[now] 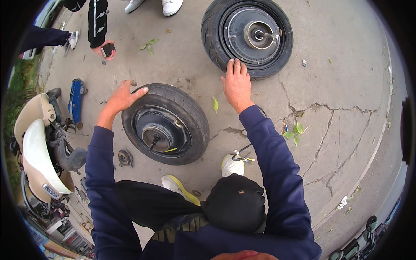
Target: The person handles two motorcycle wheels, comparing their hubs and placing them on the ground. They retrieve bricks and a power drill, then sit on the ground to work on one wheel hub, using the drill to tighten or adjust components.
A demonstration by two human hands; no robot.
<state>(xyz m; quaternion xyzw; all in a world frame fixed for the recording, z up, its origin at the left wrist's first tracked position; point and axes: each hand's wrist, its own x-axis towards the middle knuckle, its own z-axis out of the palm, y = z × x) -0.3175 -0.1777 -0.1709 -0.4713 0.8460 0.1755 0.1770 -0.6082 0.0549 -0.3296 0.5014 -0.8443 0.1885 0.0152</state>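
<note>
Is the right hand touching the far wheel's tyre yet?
Touching. The head view shows the right hand lying flat with its fingers resting on the near edge of the far wheel's tyre, no gap visible.

Two black tyred hub-motor wheels lie flat on cracked concrete: near wheel point(165, 124), far wheel point(247, 37).
</note>
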